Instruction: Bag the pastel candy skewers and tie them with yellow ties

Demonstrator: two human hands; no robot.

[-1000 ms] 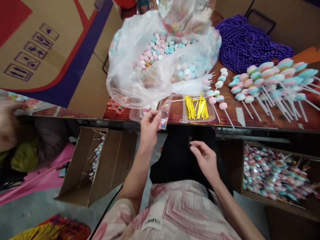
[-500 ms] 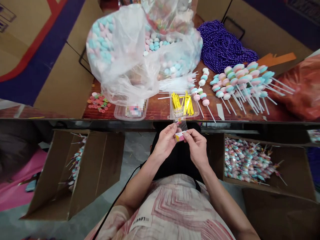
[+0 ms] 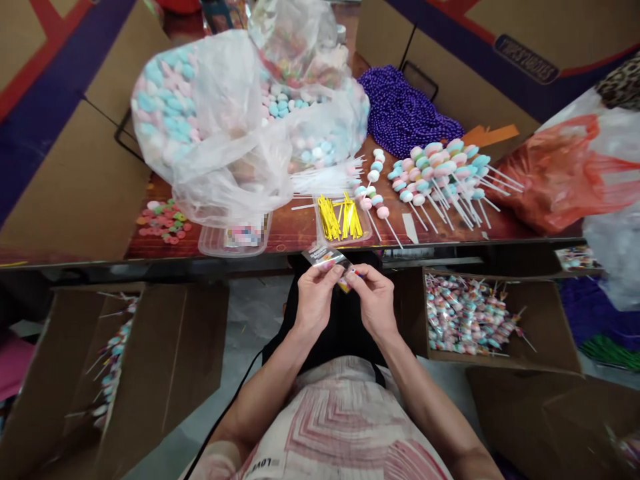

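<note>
A small clear plastic bag with a colourful print is pinched between both hands in front of the table edge. My left hand grips it from the left with thumb and fingers closed. My right hand pinches its lower right part, where bits of red, blue and yellow show. Just beyond the hands, gold twist ties lie in a clear plastic tray. White sticks lie behind them. To the right is a pile of marshmallow skewers, with several more beside the tray.
Large marshmallow bags, candy rings and purple bead strings occupy the table. A red plastic bag stands right. Below, wrapped skewers fill part of the right carton; another carton sits left.
The printed bag has turned in my hands, its free end now pointing up and left. My view has swung right, so the table things appear farther left.
</note>
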